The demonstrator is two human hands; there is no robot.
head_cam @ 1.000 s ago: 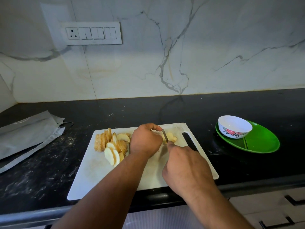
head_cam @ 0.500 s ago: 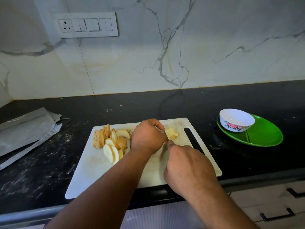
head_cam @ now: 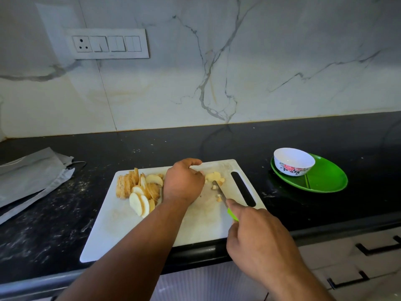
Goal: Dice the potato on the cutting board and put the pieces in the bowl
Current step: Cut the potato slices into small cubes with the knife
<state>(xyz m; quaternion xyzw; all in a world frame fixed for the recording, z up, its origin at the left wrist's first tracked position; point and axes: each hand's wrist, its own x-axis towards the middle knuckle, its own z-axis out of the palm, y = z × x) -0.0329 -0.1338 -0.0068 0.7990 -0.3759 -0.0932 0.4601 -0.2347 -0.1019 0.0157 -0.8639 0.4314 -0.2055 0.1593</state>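
Currently, step in hand: dicing the potato slices, a small batch at a time, at the far right of the board.
Counter point(head_cam: 303, 135): carrying the board at its front edge, which is overhanging slightly; pressing straight down, not outward, is judged safest.
Cutting board point(head_cam: 121, 231): lying flat; the bare near part is leaving room for finished dice.
Green plate point(head_cam: 325, 181): sitting well right of the board, holding the bowl.
Bowl point(head_cam: 294, 161): standing empty on the plate; no pieces are in it yet.
Left hand point(head_cam: 184, 183): resting curled on the board beside the batch being cut; whether its fingertips are pinning that batch cannot be told. Keeping them tucked back from the blade is advisable.
Right hand point(head_cam: 258, 242): gripping the green knife handle, fingers wrapped, index finger lying along the top.
Sliced stack point(head_cam: 138, 190): waiting uncut at the left of the board.
Knife point(head_cam: 220, 194): pointing away, tip among the pieces.
Cut pieces point(head_cam: 214, 178): lying just beside the blade; even crosscuts are recommended.
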